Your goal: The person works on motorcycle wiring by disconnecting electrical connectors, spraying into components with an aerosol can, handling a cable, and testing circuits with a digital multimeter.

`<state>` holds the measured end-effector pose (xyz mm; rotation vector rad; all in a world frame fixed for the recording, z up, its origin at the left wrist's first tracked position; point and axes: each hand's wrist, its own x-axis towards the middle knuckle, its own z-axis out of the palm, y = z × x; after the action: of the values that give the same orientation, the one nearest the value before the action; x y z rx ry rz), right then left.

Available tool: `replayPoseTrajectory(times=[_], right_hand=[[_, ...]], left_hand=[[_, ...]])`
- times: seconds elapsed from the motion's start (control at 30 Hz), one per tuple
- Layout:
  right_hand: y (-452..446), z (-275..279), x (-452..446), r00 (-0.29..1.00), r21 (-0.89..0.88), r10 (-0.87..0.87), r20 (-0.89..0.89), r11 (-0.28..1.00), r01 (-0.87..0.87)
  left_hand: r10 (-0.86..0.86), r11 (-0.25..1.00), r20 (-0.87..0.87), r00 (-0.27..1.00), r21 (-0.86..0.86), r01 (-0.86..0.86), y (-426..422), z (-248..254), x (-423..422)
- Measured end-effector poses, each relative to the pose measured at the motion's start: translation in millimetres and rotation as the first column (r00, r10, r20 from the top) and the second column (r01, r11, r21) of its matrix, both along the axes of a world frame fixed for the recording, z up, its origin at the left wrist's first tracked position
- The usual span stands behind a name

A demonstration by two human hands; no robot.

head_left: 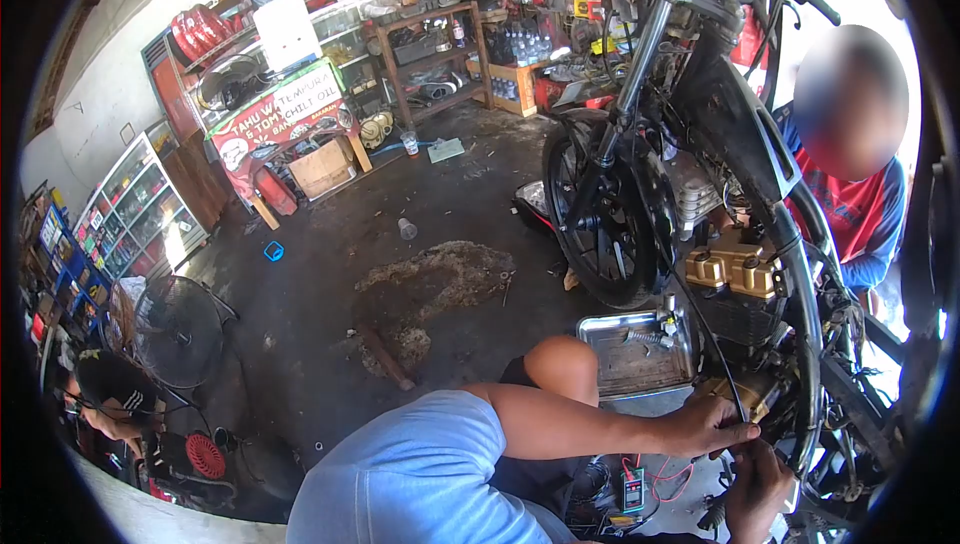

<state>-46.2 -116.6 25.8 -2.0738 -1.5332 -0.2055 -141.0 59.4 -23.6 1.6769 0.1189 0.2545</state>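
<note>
Head view, workshop floor (470, 194). Motorcycle (800, 314), one: bodywork open, engine (735, 272) with gold-coloured cover exposed. Black cable (716, 349), one: runs from beside the front wheel (603, 219) down across the engine, into the hands just beyond the lower right corner of the metal tray (625, 362). Left hand (712, 427): thumb and fingers pinching the cable. Right hand (758, 489): just below, fingers bent in, apparently grasping the same cable lower down. Metal tray: a spring-fitted part (650, 340) near its right edge, further small parts at the upper right corner. Multimeter (633, 489) with red leads (672, 481): below the tray's lower edge. Frame tube (808, 344): upright close to the hands, shutting off the far side of the engine. Second person (850, 194): beyond the motorcycle, hands hidden. Cable end: covered by fingers. Right forearm: cut off by the lower frame edge.
</note>
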Motion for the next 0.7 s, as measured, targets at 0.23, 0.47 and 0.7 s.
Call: replayPoseTrajectory(times=[0.23, 0.47, 0.7], right_hand=[[0.3, 0.6, -0.3, 1.0, -0.005, -0.011, -0.017, 1.0, 0.011], [0.7, 4.4, -1.7, 0.994, -0.06, -0.029, -0.104, 0.998, 0.023], [1.1, 1.9, -1.1, 1.0, -0.004, -0.011, 0.005, 1.0, 0.011]], left_hand=[[0.035, 0.999, 0.014, 0.999, 0.035, -0.036, -0.7, -0.2, 1.0], [0.03, 0.998, 0.061, 0.998, 0.051, -0.033, 0.5, 11.2, -4.9], [0.054, 0.998, 0.112, 0.992, 0.037, -0.059, -2.2, -0.3, 0.1]])
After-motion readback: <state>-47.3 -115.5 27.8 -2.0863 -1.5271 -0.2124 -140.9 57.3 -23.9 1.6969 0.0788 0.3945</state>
